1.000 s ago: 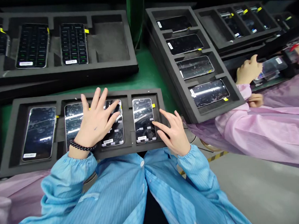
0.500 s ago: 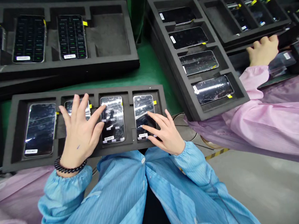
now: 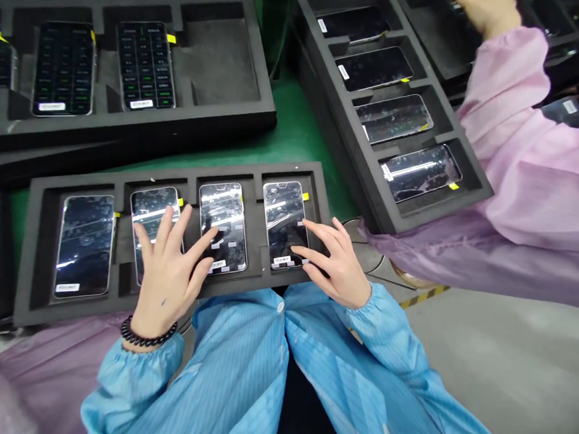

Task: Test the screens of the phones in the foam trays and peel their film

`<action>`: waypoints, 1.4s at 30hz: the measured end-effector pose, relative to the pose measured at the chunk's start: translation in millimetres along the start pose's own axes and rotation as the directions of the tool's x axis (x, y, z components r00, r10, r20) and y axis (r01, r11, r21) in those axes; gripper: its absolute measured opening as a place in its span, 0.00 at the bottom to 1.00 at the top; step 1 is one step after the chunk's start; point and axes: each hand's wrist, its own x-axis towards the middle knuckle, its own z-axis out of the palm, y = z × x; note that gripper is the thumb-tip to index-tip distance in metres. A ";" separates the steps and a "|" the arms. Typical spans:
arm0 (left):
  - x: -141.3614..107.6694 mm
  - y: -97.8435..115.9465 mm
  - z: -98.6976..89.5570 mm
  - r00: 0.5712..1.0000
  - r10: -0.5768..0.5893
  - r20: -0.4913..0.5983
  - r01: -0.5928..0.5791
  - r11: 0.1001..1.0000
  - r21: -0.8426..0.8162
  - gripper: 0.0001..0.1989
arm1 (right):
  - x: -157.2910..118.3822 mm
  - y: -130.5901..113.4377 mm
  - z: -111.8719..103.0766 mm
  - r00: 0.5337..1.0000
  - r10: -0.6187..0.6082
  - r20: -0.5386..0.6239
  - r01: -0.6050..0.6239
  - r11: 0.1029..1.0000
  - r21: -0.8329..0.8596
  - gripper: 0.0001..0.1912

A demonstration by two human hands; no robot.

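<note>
A dark foam tray in front of me has several smartphones lying face up in its compartments. My left hand is spread open over the second phone, partly hiding it. Its index fingertip reaches the screen of the third phone. Over the lower right of the rightmost phone, my right hand has its fingers apart, with fingertips at the screen. Small pale marks show on those two screens. The leftmost phone lies uncovered, with a white label at its bottom.
Another foam tray of phones stands at the back left, its screens showing rows of text. Stacked trays with phones are on the right. A co-worker's hand reaches over a far-right tray. The table is green.
My left hand has drawn down, uncovering more of the second phone. My right hand has shifted slightly down and right on the rightmost phone. The co-worker's hand has moved up to the far tray.
</note>
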 end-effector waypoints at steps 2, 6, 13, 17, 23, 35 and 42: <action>3.5 3.4 2.6 0.999 0.039 0.035 -0.039 0.999 0.002 0.24 | -2.5 -0.7 -1.3 1.000 0.007 -0.001 -0.007 1.000 0.003 0.14; 15.9 12.4 8.6 0.995 0.086 0.058 -0.087 0.996 0.010 0.24 | -7.6 -2.3 -3.6 1.000 0.005 -0.003 -0.005 1.000 0.008 0.14; 23.8 21.4 6.7 0.991 0.132 0.030 -0.130 0.990 -0.057 0.27 | -21.4 1.2 -3.1 1.000 -0.003 -0.016 0.003 1.000 -0.003 0.13; 9.6 17.4 -6.1 0.997 0.040 -0.064 -0.045 0.996 -0.083 0.27 | -23.3 2.4 -1.5 1.000 -0.009 -0.008 0.009 0.999 -0.036 0.13; -14.2 11.4 -10.6 0.988 -0.056 -0.142 0.044 0.995 -0.085 0.26 | -9.0 -6.8 6.0 0.994 -0.095 0.048 0.095 0.995 0.001 0.14; -51.2 -8.7 -9.8 0.995 0.056 -0.086 -0.060 0.997 -0.045 0.21 | 24.7 -27.3 21.0 0.965 -0.243 0.095 0.237 0.969 0.073 0.17; -47.7 -10.4 -6.9 0.986 0.160 -0.038 -0.163 0.984 -0.069 0.23 | 48.7 -41.7 38.9 0.923 -0.309 0.229 0.300 0.951 0.073 0.17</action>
